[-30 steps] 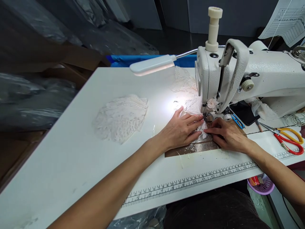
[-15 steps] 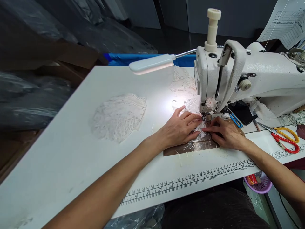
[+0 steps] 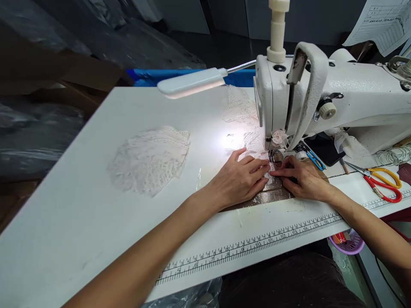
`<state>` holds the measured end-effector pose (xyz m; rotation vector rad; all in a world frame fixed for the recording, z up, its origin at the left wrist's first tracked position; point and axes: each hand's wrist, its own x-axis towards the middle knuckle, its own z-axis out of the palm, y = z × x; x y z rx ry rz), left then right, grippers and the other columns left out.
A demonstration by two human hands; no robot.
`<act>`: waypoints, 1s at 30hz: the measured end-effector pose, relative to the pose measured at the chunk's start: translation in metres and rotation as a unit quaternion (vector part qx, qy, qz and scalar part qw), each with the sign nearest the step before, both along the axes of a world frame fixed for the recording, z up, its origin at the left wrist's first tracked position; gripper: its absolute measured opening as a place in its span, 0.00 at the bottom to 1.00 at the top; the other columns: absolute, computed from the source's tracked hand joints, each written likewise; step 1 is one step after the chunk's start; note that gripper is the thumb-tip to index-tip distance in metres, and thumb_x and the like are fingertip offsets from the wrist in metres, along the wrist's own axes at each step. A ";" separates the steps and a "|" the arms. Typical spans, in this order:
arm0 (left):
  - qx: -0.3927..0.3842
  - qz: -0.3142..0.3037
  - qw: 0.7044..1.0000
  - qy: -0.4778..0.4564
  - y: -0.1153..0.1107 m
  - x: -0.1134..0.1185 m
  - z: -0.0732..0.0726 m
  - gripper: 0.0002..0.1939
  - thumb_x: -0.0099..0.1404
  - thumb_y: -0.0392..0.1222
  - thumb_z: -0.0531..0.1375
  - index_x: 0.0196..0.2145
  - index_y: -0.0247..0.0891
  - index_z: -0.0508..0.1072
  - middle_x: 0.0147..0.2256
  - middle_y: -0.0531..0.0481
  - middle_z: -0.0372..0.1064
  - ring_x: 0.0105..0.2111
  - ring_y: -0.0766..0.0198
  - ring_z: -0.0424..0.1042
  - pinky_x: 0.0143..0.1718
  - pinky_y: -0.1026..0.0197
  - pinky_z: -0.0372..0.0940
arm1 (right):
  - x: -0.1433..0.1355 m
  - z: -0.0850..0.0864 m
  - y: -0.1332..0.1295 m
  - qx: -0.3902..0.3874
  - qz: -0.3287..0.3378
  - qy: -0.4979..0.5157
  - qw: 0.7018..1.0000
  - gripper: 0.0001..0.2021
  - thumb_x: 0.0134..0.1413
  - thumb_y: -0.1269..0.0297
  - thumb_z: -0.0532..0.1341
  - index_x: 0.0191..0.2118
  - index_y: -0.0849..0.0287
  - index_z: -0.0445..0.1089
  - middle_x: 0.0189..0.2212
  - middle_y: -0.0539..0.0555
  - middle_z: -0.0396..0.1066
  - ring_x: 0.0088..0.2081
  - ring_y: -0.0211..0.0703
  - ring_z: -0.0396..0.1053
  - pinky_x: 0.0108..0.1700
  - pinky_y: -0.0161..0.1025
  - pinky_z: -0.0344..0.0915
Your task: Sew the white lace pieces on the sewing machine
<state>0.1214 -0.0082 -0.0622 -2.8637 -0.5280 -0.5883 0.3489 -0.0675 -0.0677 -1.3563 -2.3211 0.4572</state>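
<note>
My left hand [image 3: 239,177] lies palm down on a pale pink lace piece [image 3: 252,145], its fingers stretched out and slightly apart, just left of the presser foot [image 3: 275,156]. On the other side of the foot, my right hand [image 3: 303,177] has its fingertips drawn together at the near edge of the lace, seemingly pinching it; the fingers partly hide the grip. The white sewing machine [image 3: 265,98] stands over both hands. The lace runs beneath its foot and spreads out behind, lit by a lamp [image 3: 192,83].
A stack of lace pieces [image 3: 150,160] rests on the white table to the left. Right of my hands are blue thread snips [image 3: 315,160], a black flat object [image 3: 324,149] and scissors with red and yellow handles [image 3: 383,184]. A printed ruler [image 3: 240,252] follows the front edge.
The lace has advanced a little under the presser foot, with less showing between my hands. Both hands stay close to the foot. The whole view has shifted slightly.
</note>
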 end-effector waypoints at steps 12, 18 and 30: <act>-0.003 0.081 0.996 0.028 -0.001 0.007 -0.003 0.17 0.74 0.43 0.49 0.47 0.39 0.76 0.51 0.46 0.75 0.41 0.58 0.75 0.45 0.51 0.63 | -0.005 0.010 0.002 0.031 -0.010 -0.126 0.992 0.20 0.66 0.64 0.52 0.60 0.52 0.69 0.45 0.60 0.67 0.35 0.43 0.68 0.38 0.42 0.69; 0.006 0.127 0.992 0.026 -0.006 0.014 -0.007 0.18 0.74 0.44 0.48 0.49 0.35 0.74 0.50 0.43 0.74 0.39 0.55 0.73 0.41 0.51 0.60 | -0.005 0.011 0.002 0.015 -0.019 -0.139 0.990 0.20 0.67 0.63 0.51 0.60 0.53 0.68 0.45 0.61 0.67 0.32 0.40 0.67 0.33 0.38 0.67; -0.005 0.129 0.990 -0.049 -0.003 0.017 -0.011 0.16 0.73 0.44 0.51 0.47 0.33 0.73 0.41 0.39 0.74 0.38 0.52 0.71 0.38 0.49 0.63 | 0.003 0.008 0.004 -0.026 -0.030 0.039 0.998 0.16 0.63 0.67 0.51 0.49 0.64 0.72 0.37 0.58 0.68 0.30 0.39 0.63 0.33 0.39 0.63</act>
